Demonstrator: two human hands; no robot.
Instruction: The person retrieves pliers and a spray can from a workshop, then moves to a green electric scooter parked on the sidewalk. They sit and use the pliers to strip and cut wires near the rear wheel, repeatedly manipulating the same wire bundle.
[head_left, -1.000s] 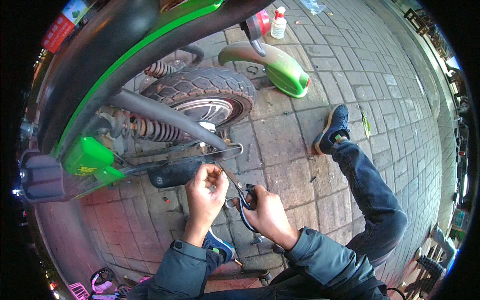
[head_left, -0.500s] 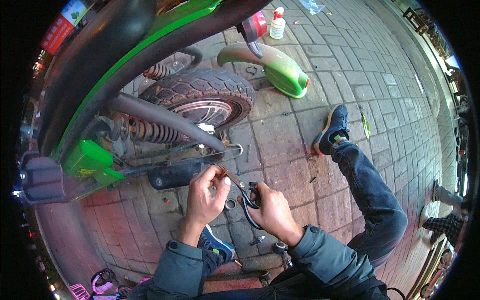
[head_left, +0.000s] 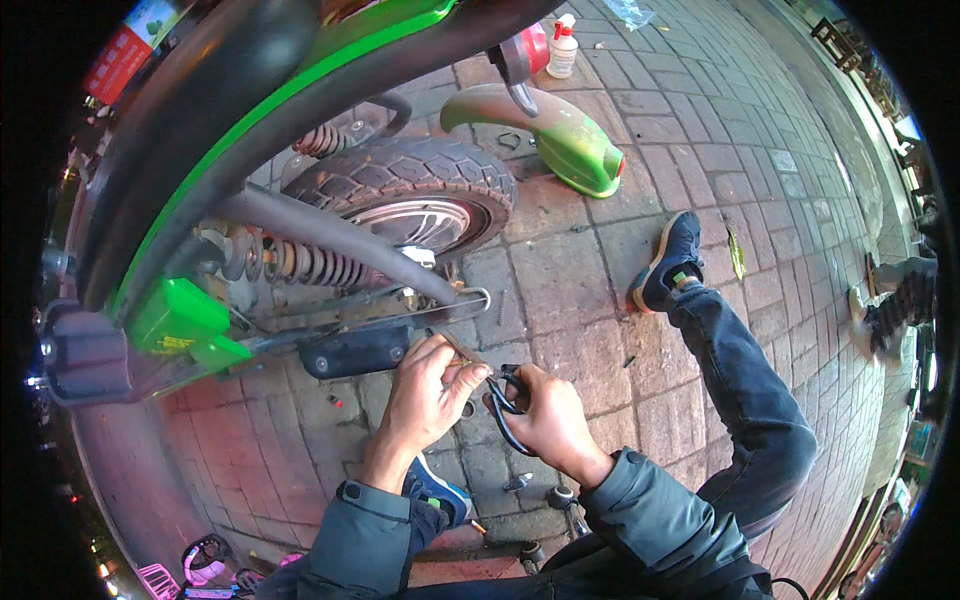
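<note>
My right hand point(head_left: 553, 420) is closed round the dark looped handles of a pair of scissors point(head_left: 463, 349), whose brownish blades point up and left. My left hand point(head_left: 422, 397) is closed beside the blades, its thumb over them near the pivot and its fingers curled behind. Anything small pinched in those fingers is hidden. Just beyond my hands is the rear of a green and black scooter, with its wheel point(head_left: 410, 190), coil spring point(head_left: 310, 265) and swing arm point(head_left: 350, 245). A black padded part point(head_left: 355, 352) lies next to my left hand.
A green mudguard point(head_left: 575, 150) lies on the paving behind the wheel, near a white spray bottle point(head_left: 562, 52). A metal ring, small parts and a tool point(head_left: 563, 498) are scattered near my shoes point(head_left: 668, 260). Another person's legs point(head_left: 895, 310) show at far right.
My left thumb has moved right along the blades to the pivot, and the left hand has shifted slightly right. The right hand still holds the scissors. The other person's legs have moved.
</note>
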